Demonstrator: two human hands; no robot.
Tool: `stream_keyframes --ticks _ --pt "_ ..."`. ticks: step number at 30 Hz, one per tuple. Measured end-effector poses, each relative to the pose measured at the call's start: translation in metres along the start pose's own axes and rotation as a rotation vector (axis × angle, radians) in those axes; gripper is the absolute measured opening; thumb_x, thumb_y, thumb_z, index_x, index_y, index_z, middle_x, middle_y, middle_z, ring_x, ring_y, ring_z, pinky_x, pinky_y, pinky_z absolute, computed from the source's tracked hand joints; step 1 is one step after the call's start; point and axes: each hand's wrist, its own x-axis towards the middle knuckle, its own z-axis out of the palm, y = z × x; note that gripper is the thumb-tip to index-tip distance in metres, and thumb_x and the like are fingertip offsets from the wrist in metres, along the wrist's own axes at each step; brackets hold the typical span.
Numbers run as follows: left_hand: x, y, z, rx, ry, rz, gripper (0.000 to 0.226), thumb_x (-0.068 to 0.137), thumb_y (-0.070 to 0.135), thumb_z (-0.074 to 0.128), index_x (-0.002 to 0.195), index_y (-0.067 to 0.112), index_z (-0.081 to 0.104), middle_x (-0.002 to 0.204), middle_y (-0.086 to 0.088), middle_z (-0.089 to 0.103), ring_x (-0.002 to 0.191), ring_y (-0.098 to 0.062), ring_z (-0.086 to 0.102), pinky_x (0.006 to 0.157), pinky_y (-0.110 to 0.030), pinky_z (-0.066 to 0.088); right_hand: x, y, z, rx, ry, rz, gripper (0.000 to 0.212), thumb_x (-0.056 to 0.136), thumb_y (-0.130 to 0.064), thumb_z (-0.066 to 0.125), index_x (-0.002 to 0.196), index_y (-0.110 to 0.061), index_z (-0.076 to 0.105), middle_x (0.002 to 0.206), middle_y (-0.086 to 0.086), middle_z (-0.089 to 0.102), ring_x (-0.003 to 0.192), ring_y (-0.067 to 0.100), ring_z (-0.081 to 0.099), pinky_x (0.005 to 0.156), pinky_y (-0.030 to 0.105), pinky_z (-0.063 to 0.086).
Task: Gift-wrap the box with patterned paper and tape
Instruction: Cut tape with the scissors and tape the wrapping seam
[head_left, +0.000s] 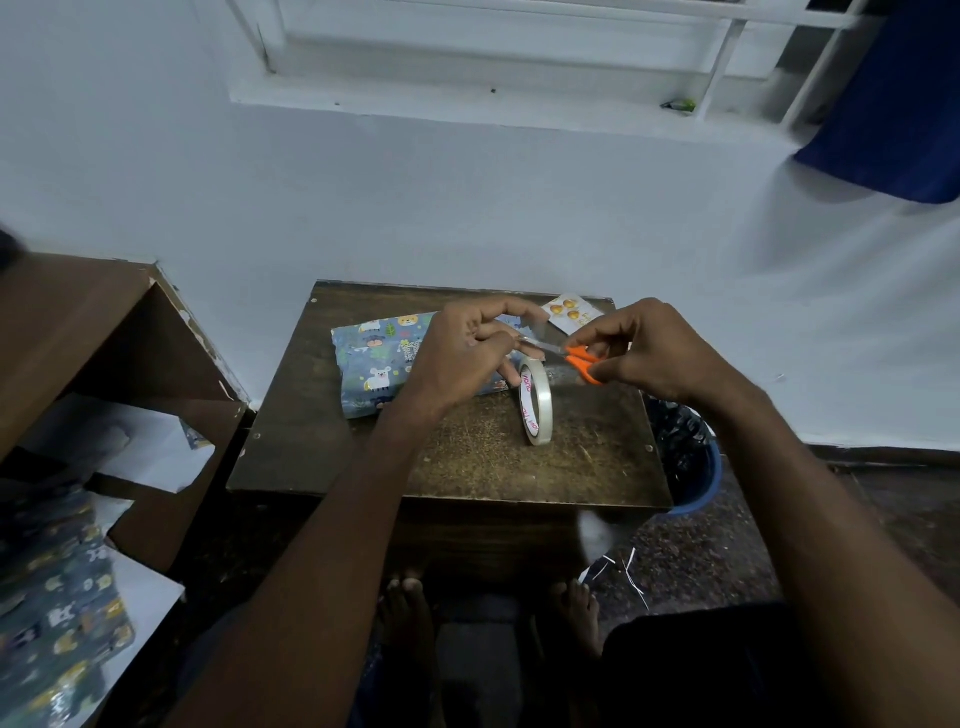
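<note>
Clear tape, a thin limp strip drawn from the tape roll (536, 401), was pinched in the left hand (467, 353); judged light, sticky and prone to curling, best held taut at its free end. The right hand (649, 353) gripped the orange-handled scissors (576, 361), blades at the strip just above the roll, which stood on edge on the wooden table (467, 467). The box (379, 364), already covered in blue patterned paper, lay on the table's far left part behind the left hand; judged light and rigid, the paper crease-prone, best held by flat faces. A blue bin (696, 467) with a dark liner stood beside the table; contents could not be determined.
</note>
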Motion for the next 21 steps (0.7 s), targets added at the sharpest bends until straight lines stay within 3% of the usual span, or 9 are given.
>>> stream_keyframes --ticks 6,9,12,17,21 --pt "0.0 0.003 0.001 -0.05 0.023 -0.023 0.044 0.099 -0.007 0.05 0.13 0.016 0.07 0.092 -0.006 0.082 0.057 -0.026 0.072 0.051 -0.013 0.046 0.0 0.0 -0.001 -0.074 0.029 -0.027 0.043 0.076 0.005 0.084 0.104 -0.027 0.083 0.084 -0.01 0.078 0.068 -0.006 0.066 0.066 0.006 0.046" --pt "0.0 0.001 0.001 -0.061 0.036 -0.036 0.049 0.098 -0.007 0.05 0.138 0.017 0.063 0.093 -0.006 0.082 0.056 -0.025 0.072 0.049 -0.014 0.046 -0.002 0.006 -0.006 -0.046 0.014 -0.005 0.047 0.077 0.006 0.082 0.1 -0.035 0.08 0.077 -0.01 0.077 0.067 -0.003 0.066 0.068 0.01 0.049" --pt "-0.001 0.0 -0.001 -0.062 0.025 -0.014 0.053 0.097 -0.006 0.054 0.145 0.017 0.057 0.093 -0.005 0.082 0.059 -0.025 0.072 0.057 -0.019 0.052 0.001 0.013 0.0 -0.153 0.082 0.093 0.039 0.076 -0.003 0.084 0.1 -0.033 0.081 0.077 -0.01 0.074 0.071 0.0 0.067 0.065 0.016 0.047" --pt "-0.002 -0.004 0.003 -0.049 -0.001 -0.001 0.064 0.091 0.011 0.08 0.149 0.021 0.054 0.092 -0.003 0.081 0.069 -0.034 0.074 0.075 -0.051 0.064 0.016 0.025 0.041 -0.408 0.207 0.288 0.024 0.081 -0.022 0.078 0.105 -0.018 0.079 0.108 0.011 0.073 0.107 0.034 0.064 0.08 0.034 0.048" --pt "0.0 -0.01 0.004 -0.027 0.006 0.02 0.067 0.089 0.012 0.084 0.149 0.02 0.054 0.092 -0.001 0.081 0.07 -0.042 0.069 0.075 -0.054 0.062 0.027 0.021 0.067 -0.488 0.247 0.322 0.015 0.086 -0.017 0.071 0.095 -0.005 0.072 0.096 0.018 0.068 0.092 0.033 0.058 0.069 0.034 0.044"
